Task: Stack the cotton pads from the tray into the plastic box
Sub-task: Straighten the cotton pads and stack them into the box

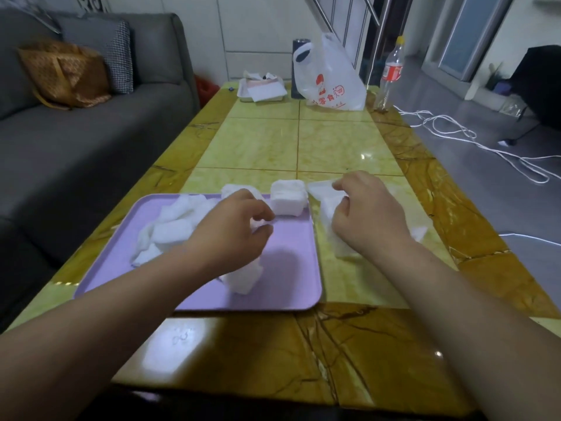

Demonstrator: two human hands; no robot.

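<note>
The cotton pads (173, 229) lie mostly on one lilac tray (288, 268), in four groups. There is a loose heap along its left side, a clump (233, 189) at the far edge behind the left hand, a squared stack (288, 199) at the far right corner, and a small pile (243, 278) half hidden under the left wrist. The pads blur together, so they cannot be counted singly.

The left hand (233, 226) hovers over the middle of the tray, thumb and forefinger pinching one cotton pad (261, 223) and the other fingers curled in.

Just right of the tray stands one clear plastic box (320, 188). Its walls are nearly invisible against the table, and more white pads show inside it, under the right hand. The right hand (370, 214) covers most of the box, fingers bent and the fingertips at its far rim. I cannot tell whether they grip the rim, a pad, or nothing.

All this rests on a glossy yellow-and-brown marble table (303, 141). At its far end are one white shopping bag (331, 77) with red print, one clear bottle (390, 74) with a yellow cap, and one shallow white tray (262, 92) of papers. A grey sofa (91, 141) runs along the left, holding an orange bag (65, 74) and a checked cushion (120, 59). A white cable (455, 138) loops across the floor at right.
</note>
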